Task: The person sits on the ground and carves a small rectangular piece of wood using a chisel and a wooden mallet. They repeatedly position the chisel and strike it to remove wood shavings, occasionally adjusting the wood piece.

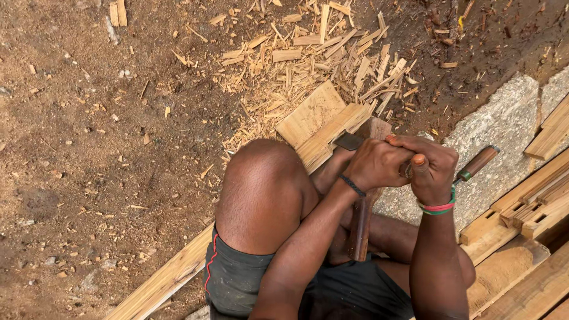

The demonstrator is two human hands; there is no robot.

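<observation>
Gripping a wood-handled blade tool (pixel 474 166), both hands (pixel 409 166) close tightly above a dark wooden piece (pixel 363 225).

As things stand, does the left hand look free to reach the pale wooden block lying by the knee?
Probably not right away. The left hand is wrapped with the right hand around a bladed tool's handle. The pale wooden block lies close ahead with nothing covering it, so only the grip hinders.
</observation>
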